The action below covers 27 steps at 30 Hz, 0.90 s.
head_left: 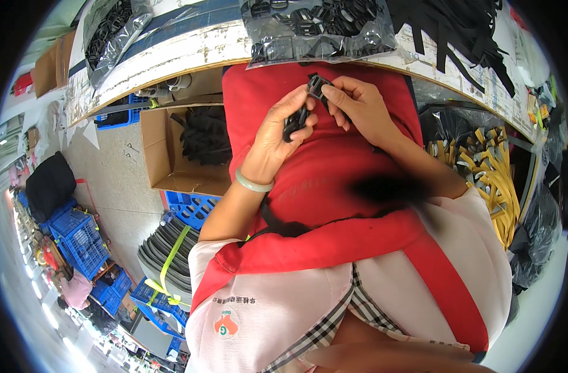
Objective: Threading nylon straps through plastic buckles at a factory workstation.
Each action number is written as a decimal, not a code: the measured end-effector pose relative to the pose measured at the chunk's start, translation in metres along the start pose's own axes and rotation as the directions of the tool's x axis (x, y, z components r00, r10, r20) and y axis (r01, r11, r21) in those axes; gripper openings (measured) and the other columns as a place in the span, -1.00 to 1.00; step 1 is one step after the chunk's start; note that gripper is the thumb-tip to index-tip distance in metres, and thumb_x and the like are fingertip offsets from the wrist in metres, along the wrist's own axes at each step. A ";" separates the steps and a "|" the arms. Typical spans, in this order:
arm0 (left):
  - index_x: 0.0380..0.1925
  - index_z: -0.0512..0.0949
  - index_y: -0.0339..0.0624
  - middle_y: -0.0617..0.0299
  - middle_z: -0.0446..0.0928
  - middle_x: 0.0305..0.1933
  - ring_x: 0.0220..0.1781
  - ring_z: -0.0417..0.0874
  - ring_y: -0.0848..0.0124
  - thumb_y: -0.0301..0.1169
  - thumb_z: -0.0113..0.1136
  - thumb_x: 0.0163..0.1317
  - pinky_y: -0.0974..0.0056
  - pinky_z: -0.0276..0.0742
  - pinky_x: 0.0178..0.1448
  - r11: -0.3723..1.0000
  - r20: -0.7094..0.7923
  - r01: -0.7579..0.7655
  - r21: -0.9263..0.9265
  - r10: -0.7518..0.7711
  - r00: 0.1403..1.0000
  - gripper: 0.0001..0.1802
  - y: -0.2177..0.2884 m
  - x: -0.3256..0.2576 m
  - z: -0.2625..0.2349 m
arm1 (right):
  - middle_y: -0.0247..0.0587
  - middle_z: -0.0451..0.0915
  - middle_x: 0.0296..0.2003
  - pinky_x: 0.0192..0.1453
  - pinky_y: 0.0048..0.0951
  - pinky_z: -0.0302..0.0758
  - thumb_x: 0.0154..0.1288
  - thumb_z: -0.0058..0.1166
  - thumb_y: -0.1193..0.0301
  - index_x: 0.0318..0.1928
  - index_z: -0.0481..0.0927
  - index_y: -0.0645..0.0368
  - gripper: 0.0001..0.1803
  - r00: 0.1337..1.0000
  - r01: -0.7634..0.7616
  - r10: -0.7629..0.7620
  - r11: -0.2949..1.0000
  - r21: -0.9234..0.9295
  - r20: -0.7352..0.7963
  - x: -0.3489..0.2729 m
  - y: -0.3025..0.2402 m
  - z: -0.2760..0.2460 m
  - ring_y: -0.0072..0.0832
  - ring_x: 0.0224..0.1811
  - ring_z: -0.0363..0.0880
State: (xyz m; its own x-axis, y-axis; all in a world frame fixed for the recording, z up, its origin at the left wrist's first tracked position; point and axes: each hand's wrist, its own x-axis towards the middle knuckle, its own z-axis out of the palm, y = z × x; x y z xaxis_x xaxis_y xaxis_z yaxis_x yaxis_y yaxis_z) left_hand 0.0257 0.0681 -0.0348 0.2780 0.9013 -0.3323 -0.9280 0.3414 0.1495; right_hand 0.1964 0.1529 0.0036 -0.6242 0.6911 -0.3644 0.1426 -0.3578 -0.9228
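Note:
Over the red apron (315,155) on my lap, both hands meet at a small black plastic buckle (317,86). My left hand (274,127), with a pale bangle at the wrist, pinches the buckle's left side between thumb and forefinger. Its curled lower fingers also hold a black looped piece (294,124), whose exact kind is partly hidden. From the right, my right hand (364,109) grips the same buckle with thumb and forefinger, the other fingers bent beneath. Just beyond, a clear plastic bag (321,43) full of black buckles lies at the table edge.
The worn white table (203,43) carries another bag of black parts (113,34) and black straps (448,31). Below on the left stand a cardboard box (159,149) of black strips and blue crates (78,236). Yellow strips (492,180) hang at the right.

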 end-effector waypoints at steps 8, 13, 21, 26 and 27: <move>-0.05 0.50 -0.22 0.17 0.54 -0.24 -0.36 0.59 0.37 -0.41 0.20 0.27 0.50 0.31 -0.67 0.990 -0.135 -0.064 0.128 0.081 0.988 -0.73 -0.008 -0.008 -0.004 | -0.40 0.49 -0.58 -0.63 -0.69 0.33 0.39 0.06 0.19 -0.35 0.54 0.20 -0.69 0.999 0.028 -0.028 1.000 -0.006 -0.021 -0.004 0.007 0.006 -0.73 -0.65 0.42; -0.19 0.58 -0.28 0.23 0.55 -0.41 -0.58 0.52 0.50 -0.44 0.25 0.23 0.53 0.21 -0.74 0.913 -0.226 -0.128 0.387 0.228 0.947 -0.81 -0.019 -0.009 0.016 | -0.39 0.49 -0.57 -0.62 -0.68 0.34 0.41 0.01 0.20 -0.30 0.54 0.20 -0.70 0.999 0.051 -0.050 0.995 -0.086 0.021 -0.003 0.015 0.009 -0.73 -0.64 0.42; -0.30 0.66 -0.29 0.29 0.55 -0.58 -0.63 0.51 0.60 -0.43 0.34 0.17 0.53 0.28 -0.68 0.687 -0.288 -0.132 0.715 0.461 0.840 -0.84 -0.006 -0.024 0.023 | -0.31 0.54 -0.47 -0.50 -0.67 0.42 0.46 -0.10 0.31 -0.11 0.45 0.23 -0.78 0.992 0.123 -0.122 0.992 -0.040 0.015 -0.023 -0.015 0.007 -0.69 -0.53 0.46; -0.28 0.66 -0.31 0.31 0.56 -0.54 -0.61 0.49 0.64 -0.51 0.31 0.16 0.54 0.35 -0.57 0.549 -0.160 -0.239 0.801 0.581 0.798 -0.87 -0.018 -0.020 0.021 | -0.28 0.56 -0.50 -0.51 -0.65 0.44 0.42 -0.01 0.28 -0.24 0.52 0.25 -0.74 0.989 -0.019 0.039 0.989 -0.144 0.140 -0.012 -0.013 0.018 -0.66 -0.58 0.50; -0.29 0.67 -0.31 0.31 0.56 -0.53 -0.60 0.49 0.65 -0.54 0.30 0.16 0.54 0.37 -0.54 0.496 -0.129 -0.247 0.832 0.606 0.785 -0.88 -0.019 -0.020 0.021 | -0.28 0.56 -0.50 -0.52 -0.64 0.44 0.42 -0.01 0.29 -0.17 0.51 0.25 -0.76 0.996 0.004 0.004 0.996 -0.090 0.091 -0.011 -0.008 0.018 -0.65 -0.59 0.50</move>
State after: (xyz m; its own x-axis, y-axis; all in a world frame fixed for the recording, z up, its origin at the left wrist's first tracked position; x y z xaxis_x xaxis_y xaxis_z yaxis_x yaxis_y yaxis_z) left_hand 0.0432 0.0493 -0.0116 -0.3761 0.8800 -0.2902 -0.3225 0.1693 0.9313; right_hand 0.1883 0.1372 0.0169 -0.6907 0.6300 -0.3551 0.2083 -0.2968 -0.9319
